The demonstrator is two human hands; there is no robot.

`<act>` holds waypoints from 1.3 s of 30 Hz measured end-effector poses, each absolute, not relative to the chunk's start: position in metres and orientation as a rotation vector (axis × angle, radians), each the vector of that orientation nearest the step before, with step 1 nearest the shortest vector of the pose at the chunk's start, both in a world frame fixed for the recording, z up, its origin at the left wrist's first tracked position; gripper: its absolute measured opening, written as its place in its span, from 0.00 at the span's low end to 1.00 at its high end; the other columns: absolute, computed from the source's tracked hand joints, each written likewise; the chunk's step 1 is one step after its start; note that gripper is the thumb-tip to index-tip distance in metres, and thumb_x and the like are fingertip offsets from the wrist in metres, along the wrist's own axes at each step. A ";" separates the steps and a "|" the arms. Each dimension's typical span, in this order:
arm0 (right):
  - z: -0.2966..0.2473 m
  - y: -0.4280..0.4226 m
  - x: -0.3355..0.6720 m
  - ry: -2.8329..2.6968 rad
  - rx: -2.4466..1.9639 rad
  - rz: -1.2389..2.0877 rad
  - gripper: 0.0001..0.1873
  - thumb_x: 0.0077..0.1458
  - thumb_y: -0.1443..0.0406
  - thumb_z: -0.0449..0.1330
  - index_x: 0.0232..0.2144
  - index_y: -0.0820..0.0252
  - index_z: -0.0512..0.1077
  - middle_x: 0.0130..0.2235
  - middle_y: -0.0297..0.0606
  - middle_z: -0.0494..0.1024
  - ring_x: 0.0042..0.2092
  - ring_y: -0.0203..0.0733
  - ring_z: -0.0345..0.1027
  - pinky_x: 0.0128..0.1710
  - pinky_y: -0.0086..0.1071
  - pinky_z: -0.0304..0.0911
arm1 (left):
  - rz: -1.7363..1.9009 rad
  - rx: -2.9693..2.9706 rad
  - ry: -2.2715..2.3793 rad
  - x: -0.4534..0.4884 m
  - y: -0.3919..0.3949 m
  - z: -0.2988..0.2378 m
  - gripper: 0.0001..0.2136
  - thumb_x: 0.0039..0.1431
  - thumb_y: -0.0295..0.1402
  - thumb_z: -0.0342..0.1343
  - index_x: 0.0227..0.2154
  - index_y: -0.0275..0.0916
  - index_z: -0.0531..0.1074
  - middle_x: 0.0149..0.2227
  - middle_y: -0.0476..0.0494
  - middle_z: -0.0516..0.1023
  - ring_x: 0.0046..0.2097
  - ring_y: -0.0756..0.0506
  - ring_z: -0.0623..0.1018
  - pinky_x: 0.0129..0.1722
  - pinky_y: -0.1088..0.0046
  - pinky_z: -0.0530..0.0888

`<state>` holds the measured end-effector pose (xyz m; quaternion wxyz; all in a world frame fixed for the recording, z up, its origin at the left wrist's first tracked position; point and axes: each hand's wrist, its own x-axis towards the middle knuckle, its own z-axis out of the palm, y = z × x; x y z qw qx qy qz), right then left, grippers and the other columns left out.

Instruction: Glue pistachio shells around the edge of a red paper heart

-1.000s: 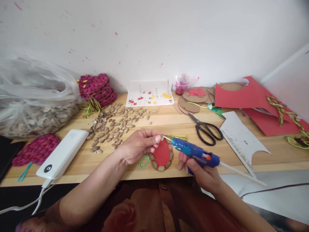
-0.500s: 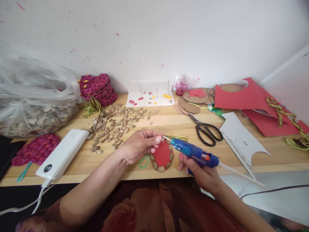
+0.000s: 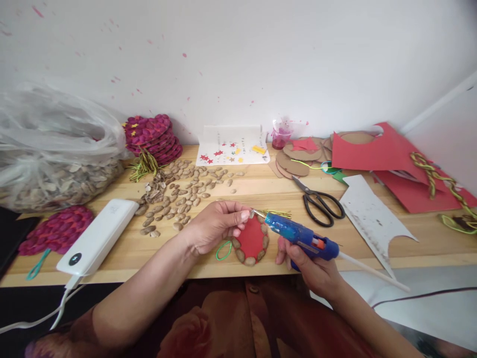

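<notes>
My left hand (image 3: 216,226) is closed in a pinch on a small shell piece at the upper rim of a red oval card (image 3: 252,237), whose edge is lined with brown shells. A green loop (image 3: 222,250) hangs from the card's left side. My right hand (image 3: 313,268) grips a blue hot glue gun (image 3: 301,236), with its metal nozzle touching the pinched piece at my left fingertips. A white glue stick juts out behind the gun to the right.
Loose shells (image 3: 182,186) lie scattered on the wooden table (image 3: 261,186), a plastic bag of them (image 3: 52,159) at the left. A white power bank (image 3: 99,236), black scissors (image 3: 320,201), red paper (image 3: 383,149), cardboard ovals (image 3: 294,161) and stacked purple shell pieces (image 3: 152,136) surround the hands.
Hands, card and glue gun hold almost the same pose; only the camera view shifted slightly.
</notes>
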<state>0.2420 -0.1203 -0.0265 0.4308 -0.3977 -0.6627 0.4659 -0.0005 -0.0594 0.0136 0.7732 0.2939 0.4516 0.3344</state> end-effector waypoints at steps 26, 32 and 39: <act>-0.027 -0.121 0.242 -1.666 -0.954 1.163 0.10 0.67 0.60 0.57 0.34 0.55 0.74 0.31 0.36 0.74 0.28 0.39 0.72 0.26 0.33 0.68 | 0.818 0.587 0.908 -0.002 -0.058 0.002 0.18 0.40 0.35 0.78 0.31 0.30 0.80 0.26 0.49 0.74 0.26 0.56 0.71 0.26 0.83 0.70; -0.026 -0.120 0.242 -1.687 -0.975 1.160 0.10 0.66 0.60 0.57 0.32 0.55 0.73 0.30 0.36 0.74 0.28 0.40 0.71 0.26 0.33 0.67 | 0.819 0.559 0.909 0.001 -0.059 0.004 0.18 0.37 0.33 0.79 0.29 0.31 0.80 0.24 0.48 0.76 0.24 0.57 0.71 0.25 0.84 0.71; -0.029 -0.122 0.245 -1.721 -1.010 1.132 0.13 0.66 0.59 0.57 0.30 0.55 0.72 0.29 0.37 0.74 0.29 0.41 0.70 0.29 0.35 0.66 | 0.832 0.545 0.906 0.001 -0.058 0.005 0.18 0.36 0.32 0.80 0.29 0.31 0.79 0.24 0.48 0.76 0.23 0.57 0.71 0.24 0.85 0.71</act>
